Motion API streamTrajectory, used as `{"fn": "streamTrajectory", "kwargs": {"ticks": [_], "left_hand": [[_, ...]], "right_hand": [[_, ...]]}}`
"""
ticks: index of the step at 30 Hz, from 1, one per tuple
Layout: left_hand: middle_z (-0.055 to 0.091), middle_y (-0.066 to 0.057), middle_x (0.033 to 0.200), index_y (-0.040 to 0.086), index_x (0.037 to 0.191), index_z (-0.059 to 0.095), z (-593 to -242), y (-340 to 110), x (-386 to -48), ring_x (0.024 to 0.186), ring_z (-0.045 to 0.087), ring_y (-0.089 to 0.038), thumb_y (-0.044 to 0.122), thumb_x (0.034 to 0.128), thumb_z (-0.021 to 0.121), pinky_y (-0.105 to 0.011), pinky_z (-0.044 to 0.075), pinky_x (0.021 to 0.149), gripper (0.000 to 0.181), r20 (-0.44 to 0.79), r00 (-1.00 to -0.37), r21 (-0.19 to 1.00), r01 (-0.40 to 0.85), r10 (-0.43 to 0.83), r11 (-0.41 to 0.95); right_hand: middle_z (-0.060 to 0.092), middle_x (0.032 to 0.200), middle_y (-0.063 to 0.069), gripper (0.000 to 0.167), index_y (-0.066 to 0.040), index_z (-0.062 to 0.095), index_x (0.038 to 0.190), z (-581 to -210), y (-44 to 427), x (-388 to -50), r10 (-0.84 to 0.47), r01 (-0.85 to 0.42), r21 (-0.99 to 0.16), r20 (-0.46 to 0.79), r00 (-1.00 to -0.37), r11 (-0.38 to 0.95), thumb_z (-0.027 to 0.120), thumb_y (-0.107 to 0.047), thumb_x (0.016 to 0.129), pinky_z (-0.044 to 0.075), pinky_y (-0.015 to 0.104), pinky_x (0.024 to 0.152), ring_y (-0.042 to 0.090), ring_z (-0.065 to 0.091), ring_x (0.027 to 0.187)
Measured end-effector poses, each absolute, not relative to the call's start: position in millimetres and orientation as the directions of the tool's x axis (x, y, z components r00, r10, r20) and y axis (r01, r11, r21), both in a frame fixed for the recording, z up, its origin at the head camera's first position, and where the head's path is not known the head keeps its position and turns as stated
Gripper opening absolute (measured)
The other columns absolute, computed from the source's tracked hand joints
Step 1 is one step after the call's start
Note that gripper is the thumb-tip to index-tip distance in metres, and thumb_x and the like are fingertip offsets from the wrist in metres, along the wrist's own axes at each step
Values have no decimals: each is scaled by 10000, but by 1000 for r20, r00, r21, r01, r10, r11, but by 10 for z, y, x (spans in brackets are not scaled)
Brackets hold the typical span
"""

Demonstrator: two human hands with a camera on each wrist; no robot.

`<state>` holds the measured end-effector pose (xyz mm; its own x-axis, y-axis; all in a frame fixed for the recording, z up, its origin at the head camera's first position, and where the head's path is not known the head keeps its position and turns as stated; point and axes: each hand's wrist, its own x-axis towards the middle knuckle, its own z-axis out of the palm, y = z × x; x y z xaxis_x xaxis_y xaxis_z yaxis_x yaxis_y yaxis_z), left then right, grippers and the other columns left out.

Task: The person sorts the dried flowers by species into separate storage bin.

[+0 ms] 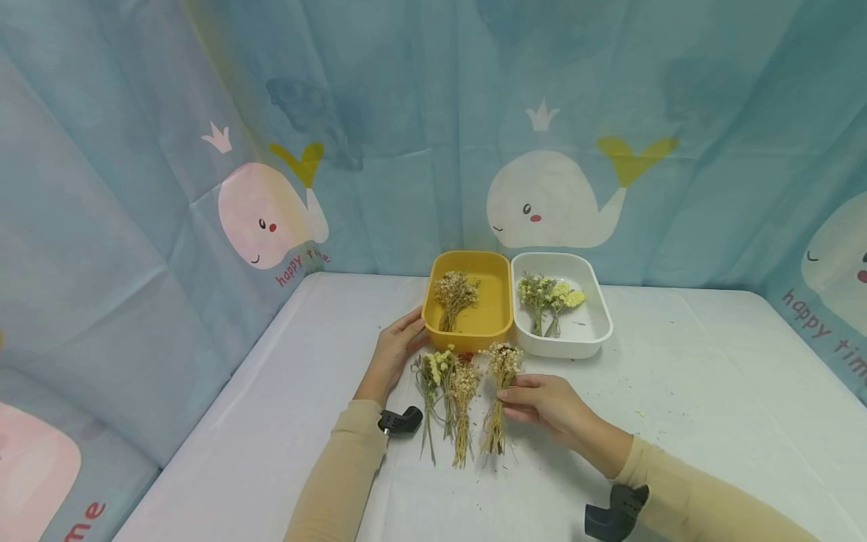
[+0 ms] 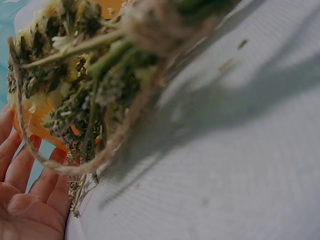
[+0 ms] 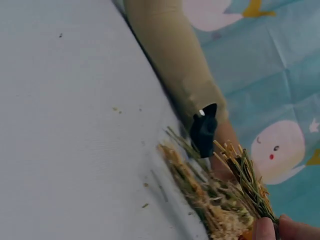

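My right hand [image 1: 545, 403] pinches a bunch of dried flowers [image 1: 503, 369] with cream heads, its stems pointing toward me. In the right wrist view, thumb and finger close on those stems [image 3: 252, 187]. My left hand [image 1: 394, 352] rests with extended fingers against the left side of the yellow tub [image 1: 470, 342]. Between the hands lie a cream dried bunch [image 1: 464, 384] and yellow-flowered bunches [image 1: 433, 370]. Twine [image 2: 117, 150] loops from one bunch close to the left wrist camera.
Inside the yellow tub lies a brownish dried bunch [image 1: 455, 295]. The white tub [image 1: 565, 349] beside it holds yellow-green flower bunches [image 1: 545, 295]. Small plant crumbs dot the white table [image 1: 711, 391]. A whale-print cloth [image 1: 406, 203] hangs behind.
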<state>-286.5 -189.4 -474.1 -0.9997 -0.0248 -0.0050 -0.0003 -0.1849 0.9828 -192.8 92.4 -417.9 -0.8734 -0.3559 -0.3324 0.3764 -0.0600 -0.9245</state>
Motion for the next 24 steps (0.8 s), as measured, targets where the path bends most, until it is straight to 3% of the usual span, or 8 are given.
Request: {"fn": "streamTrajectory", "kwargs": {"ticks": [2,6,12,16,24], "left_hand": [[504,-86,1512,102,1455,516,-4741,-1896,-2865,1376,504,-299,199,1014,586,-451,467,1147,457,-6,-1000,982,-1,-24,-186],[503,-99,1511,101,1455,517,-4737,-1893,-2864,1370,510,-299,185,1018,578,-448,472,1141,450,-8,-1000,983,-3,-24,-185],[520,-88,1498,104,1445,530,-4723,-1891,-2850,1362,520,-295,180,1017,579,-438,478,1136,438,-2,-1000,981,3,-27,-191],[532,-80,1488,106,1440,537,-4723,-1890,-2848,1355,528,-293,181,1015,581,-433,484,1131,433,-4,-1000,980,2,-29,-197],[528,-77,1492,110,1441,536,-4733,-1892,-2844,1353,530,-288,193,1012,588,-432,483,1131,439,-18,-999,979,-11,-32,-204]], "right_hand": [[749,972,56,491,161,503,1325,-4121,931,-1927,-362,363,-929,-317,-877,-67,691,-9,904,629,213,802,85,740,821],[729,1075,85,643,169,352,1448,-3991,925,-1931,-369,345,-938,-305,-878,-46,672,-26,926,625,215,827,78,733,872],[674,1221,163,607,150,377,1448,-3822,890,-2022,-369,309,-951,-283,-885,-12,654,-48,946,619,220,857,72,728,899],[687,1185,143,538,150,448,1404,-3738,864,-2146,-368,296,-955,-274,-888,-3,652,-41,945,617,202,841,58,731,856],[727,964,39,601,162,343,1457,-3561,781,-2431,-364,312,-947,-263,-893,-79,625,17,946,622,185,797,62,735,781]]}}
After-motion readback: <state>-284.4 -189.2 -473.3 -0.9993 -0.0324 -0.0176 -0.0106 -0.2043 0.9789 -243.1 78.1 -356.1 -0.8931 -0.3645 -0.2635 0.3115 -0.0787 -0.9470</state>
